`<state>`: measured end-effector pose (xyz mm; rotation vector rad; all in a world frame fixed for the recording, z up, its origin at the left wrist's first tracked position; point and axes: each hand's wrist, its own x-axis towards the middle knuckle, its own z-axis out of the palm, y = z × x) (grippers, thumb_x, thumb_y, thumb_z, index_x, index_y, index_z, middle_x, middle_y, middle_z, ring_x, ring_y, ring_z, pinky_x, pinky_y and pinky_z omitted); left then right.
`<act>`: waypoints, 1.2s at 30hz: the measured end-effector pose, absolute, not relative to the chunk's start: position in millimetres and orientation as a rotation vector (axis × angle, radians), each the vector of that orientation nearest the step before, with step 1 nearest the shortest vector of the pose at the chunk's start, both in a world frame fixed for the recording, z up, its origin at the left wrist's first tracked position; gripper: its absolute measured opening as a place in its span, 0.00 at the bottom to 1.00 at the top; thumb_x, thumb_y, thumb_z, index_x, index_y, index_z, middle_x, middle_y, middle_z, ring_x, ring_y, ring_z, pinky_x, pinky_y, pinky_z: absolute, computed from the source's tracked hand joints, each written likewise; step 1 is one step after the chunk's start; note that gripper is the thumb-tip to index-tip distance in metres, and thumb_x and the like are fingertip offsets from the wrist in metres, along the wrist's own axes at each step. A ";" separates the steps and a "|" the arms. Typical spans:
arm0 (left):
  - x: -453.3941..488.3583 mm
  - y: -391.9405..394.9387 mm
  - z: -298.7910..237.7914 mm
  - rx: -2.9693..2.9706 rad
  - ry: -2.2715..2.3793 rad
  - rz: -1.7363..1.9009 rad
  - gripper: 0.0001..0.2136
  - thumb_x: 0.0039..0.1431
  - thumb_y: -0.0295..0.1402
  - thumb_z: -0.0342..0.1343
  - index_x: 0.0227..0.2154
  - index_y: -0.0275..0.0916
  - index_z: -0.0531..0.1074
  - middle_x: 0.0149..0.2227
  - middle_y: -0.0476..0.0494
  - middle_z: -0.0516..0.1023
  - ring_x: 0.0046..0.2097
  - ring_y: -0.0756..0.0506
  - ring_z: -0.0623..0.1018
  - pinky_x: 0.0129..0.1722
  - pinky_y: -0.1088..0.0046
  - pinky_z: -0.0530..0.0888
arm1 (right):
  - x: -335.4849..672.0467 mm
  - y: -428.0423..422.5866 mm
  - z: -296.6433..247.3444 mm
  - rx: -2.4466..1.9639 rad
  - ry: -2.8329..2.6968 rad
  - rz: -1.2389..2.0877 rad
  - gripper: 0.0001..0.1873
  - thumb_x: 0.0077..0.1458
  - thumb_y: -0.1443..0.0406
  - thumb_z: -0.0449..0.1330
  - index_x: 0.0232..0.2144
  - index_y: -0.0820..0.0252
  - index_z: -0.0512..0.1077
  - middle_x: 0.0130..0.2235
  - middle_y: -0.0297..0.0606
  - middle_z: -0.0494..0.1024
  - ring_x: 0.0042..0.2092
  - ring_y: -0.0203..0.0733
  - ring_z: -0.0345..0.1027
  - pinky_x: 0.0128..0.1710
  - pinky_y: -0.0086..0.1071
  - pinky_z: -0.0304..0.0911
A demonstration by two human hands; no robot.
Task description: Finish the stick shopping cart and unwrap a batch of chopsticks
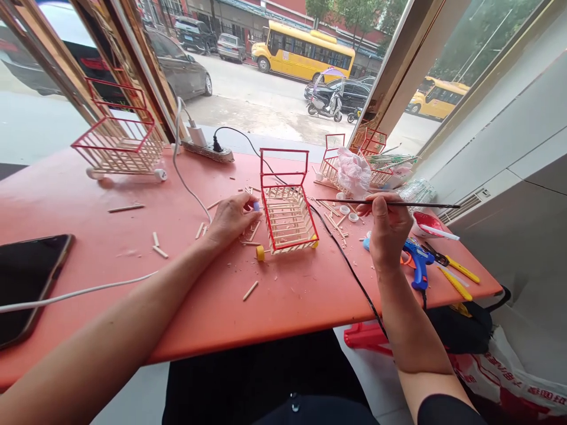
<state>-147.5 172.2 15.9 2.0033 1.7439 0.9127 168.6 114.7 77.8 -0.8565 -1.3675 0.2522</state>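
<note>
- L hand [234,217]: fingertips pinched on small blue wheel [256,206] at L side of stick-built mini shopping cart [295,244]; forearm lies across table.
- R hand [390,227]: closed round thin dark paintbrush [416,205], held approx. level above table; tip just R of cart's red rim, can't tell if touching.
- Cart: mid-table, btwn hands, handle end toward window; yellow wheels [260,254] at near end.
- Room: bare pink table [212,313] btwn cart & front edge, bar one short stick [250,290]. Cuttings [335,221] crowd cart's far R.
- R edge: glue gun [419,262], pliers [463,270], red paint cup [417,232].
- L edge: phone [33,283].
</note>
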 end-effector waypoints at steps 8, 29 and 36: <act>-154.8 175.3 11.9 2.016 1.597 0.974 0.14 0.57 0.34 0.60 0.46 0.38 0.80 0.41 0.41 0.85 0.41 0.41 0.81 0.47 0.65 0.76 | 157.1 111.5 80.7 -0.866 -1.430 0.226 0.17 0.67 0.49 0.67 0.36 0.56 0.79 0.29 0.33 0.83 0.29 0.40 0.79 0.34 0.35 0.75; -159.4 169.5 10.6 2.063 1.813 0.888 0.08 0.62 0.36 0.62 0.39 0.38 0.78 0.41 0.37 0.84 0.44 0.38 0.80 0.49 0.62 0.73 | 145.1 40.5 98.5 -0.920 -1.720 -0.031 0.05 0.70 0.61 0.66 0.41 0.51 0.83 0.35 0.34 0.87 0.36 0.45 0.84 0.42 0.40 0.78; -145.6 156.6 15.3 2.176 1.823 0.758 0.09 0.63 0.39 0.62 0.37 0.39 0.77 0.42 0.34 0.84 0.48 0.34 0.81 0.48 0.61 0.73 | 135.8 19.2 89.1 -0.852 -1.958 -0.212 0.05 0.69 0.67 0.65 0.42 0.51 0.81 0.35 0.33 0.88 0.35 0.43 0.82 0.40 0.38 0.74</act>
